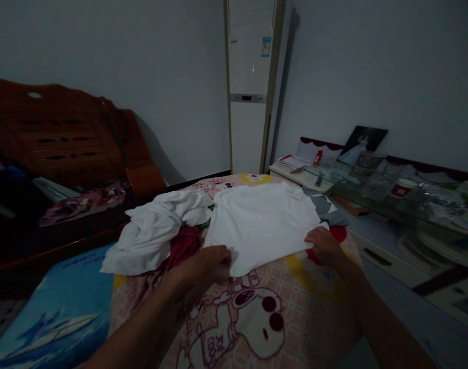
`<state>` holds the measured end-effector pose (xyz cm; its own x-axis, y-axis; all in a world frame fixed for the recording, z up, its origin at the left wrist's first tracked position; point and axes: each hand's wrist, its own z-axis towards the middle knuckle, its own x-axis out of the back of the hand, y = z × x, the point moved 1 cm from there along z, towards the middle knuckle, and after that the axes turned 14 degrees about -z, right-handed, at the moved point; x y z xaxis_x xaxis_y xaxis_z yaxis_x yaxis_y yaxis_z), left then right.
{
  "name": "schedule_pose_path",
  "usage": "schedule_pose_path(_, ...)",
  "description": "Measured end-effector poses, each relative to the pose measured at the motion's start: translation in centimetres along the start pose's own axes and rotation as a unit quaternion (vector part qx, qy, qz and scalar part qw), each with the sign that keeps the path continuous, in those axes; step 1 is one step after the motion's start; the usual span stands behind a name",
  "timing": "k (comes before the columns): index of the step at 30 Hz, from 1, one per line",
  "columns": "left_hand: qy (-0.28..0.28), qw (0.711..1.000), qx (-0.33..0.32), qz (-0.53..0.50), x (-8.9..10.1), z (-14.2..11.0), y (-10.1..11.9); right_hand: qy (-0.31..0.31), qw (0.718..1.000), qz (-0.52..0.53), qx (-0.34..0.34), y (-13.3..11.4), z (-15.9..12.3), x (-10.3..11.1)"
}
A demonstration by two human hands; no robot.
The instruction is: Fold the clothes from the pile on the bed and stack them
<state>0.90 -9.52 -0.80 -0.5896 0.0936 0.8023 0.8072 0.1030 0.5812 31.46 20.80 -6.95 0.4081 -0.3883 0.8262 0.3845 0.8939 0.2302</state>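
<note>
From our head view, our left hand (217, 259) and right hand (323, 243) pinch the near edge of a white shirt (262, 220) lying flat on a patterned cloth (306, 328) reading "JOE COOL", where uneven pulling could skew it or drag wrinkles across, other labels being illegible.

Can read "JOE COOL" in dark red, tilted lettering on the shirt of the cartoon dog (237, 328) printed on the patterned cloth (306, 328). Cannot make out the small print on the blue sticker (266, 46) of the tall white cabinet (247, 136), on the tag (174, 220) of the bunched white clothes (145, 238), on the red-and-white cup (404, 188), or, perhaps lettering too, along the top of the blue cover (65, 302).
</note>
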Motion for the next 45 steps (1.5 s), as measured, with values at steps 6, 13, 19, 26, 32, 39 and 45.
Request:
schedule_pose_path(6,0.087,0.995,-0.045,0.012,-2.7,-2.1,-0.4,-0.048,0.998,-0.038,-0.002,-1.2,0.6,0.1)
schedule_pose_path(13,0.125,0.988,-0.09,0.014,-2.6,-2.4,-1.6,-0.082,0.992,-0.084,-0.05,-1.9,1.8,-0.5)
schedule_pose_path(19,0.183,0.983,-0.032,0.0,-1.3,-1.6,-2.5,-0.035,0.989,-0.089,-0.116,-0.8,1.4,-1.0)
schedule_pose_path(26,0.177,0.982,-0.007,-0.059,0.8,-2.3,-3.0,-0.037,0.977,-0.06,-0.199,-0.1,0.8,-0.3)
schedule_pose_path(32,0.186,0.979,0.003,-0.085,2.1,-3.3,-2.6,-0.069,0.946,-0.097,-0.301,0.3,0.7,1.7)
schedule_pose_path(39,0.169,0.976,0.0,-0.135,2.7,-3.5,-2.8,0.069,0.895,0.074,-0.434,2.8,-0.6,4.7)
schedule_pose_path(45,0.087,0.986,0.029,-0.136,3.1,-4.1,-1.9,0.046,0.912,0.086,-0.399,2.7,-1.9,6.1)
